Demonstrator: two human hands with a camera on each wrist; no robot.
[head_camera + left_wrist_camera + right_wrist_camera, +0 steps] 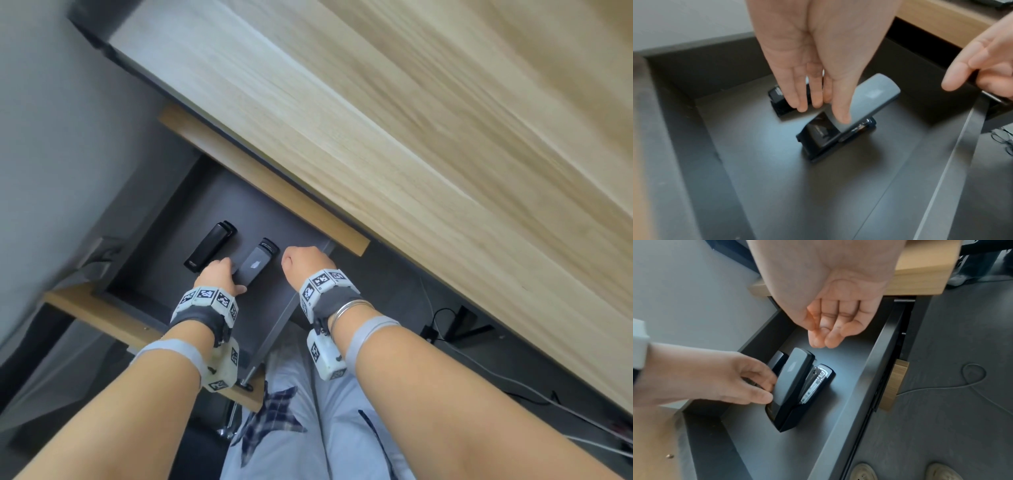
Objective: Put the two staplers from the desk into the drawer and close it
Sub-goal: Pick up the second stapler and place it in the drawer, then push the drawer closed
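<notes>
Head view looks steeply down from above; both wrist views look close into the shared drawer (164, 219)

Two staplers lie in one open dark grey drawer (274, 325): a grey-topped black stapler (254, 264) at the left hand's (219, 275) fingertips, and an all-black stapler (210, 247) just beyond that hand. Two bare hands are over the drawer; the right hand (305, 265) holds nothing. Two pale shoes (861, 472) stand below the right hand.

Grey floor (962, 402) w/ a looped cable (973, 374) on it; two pale shoes (863, 472) at bottom edge. Black cables (442, 318) under light wood desk (411, 137). Grey wall (51, 137) at left.
</notes>
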